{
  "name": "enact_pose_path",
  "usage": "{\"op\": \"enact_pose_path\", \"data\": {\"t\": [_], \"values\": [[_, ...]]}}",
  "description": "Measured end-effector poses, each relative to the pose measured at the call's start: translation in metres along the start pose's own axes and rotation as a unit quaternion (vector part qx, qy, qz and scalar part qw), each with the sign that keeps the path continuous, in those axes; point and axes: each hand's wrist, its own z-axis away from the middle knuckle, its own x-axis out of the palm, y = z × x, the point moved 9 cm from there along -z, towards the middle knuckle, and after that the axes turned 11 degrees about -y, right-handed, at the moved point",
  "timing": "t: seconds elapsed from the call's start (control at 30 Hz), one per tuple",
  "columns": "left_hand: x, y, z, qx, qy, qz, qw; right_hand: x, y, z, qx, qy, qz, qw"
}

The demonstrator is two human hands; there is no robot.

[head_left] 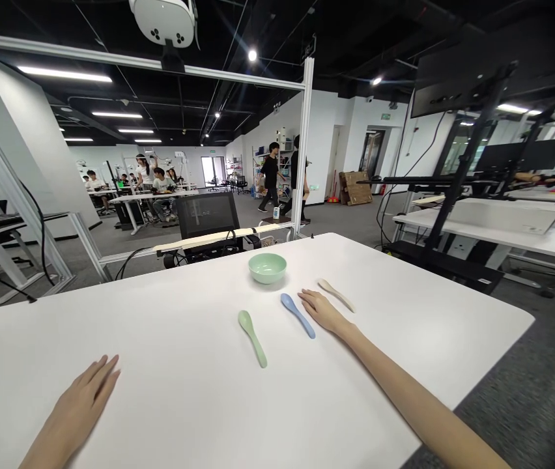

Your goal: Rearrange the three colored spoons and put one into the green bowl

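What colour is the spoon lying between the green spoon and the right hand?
The spoon is light blue, seen best in the head view.

"Are there any words to read?"

"No. None can be read."

"What about the little green sign over the door?"

"It is too small. It is just a blur."

"And the dark tag on the white frame?"

"That is too small too."

"And the white box?"

"It has a tiny mark on its side, but that can't be read."
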Motion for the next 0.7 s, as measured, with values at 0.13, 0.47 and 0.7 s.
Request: {"op": "enact_pose_path", "data": {"t": [0.13, 0.47, 0.7], "values": [[-0.001, -0.001, 0.0, -0.002, 0.006, 0.002, 1.0, -0.001, 0.0, 0.0, 0.002, 0.002, -0.001, 1.0], [-0.005, 0.007, 0.003, -0.021, -0.004, 0.007, 1.0, -0.006, -0.005, 0.001, 0.0, -0.001, -0.007, 1.0], [-0.009, 0.011, 0.004, -0.02, 0.003, 0.003, 1.0, -0.06, 0.047, 0.016, 0.115, 0.128, 0.049, 0.984]]}}
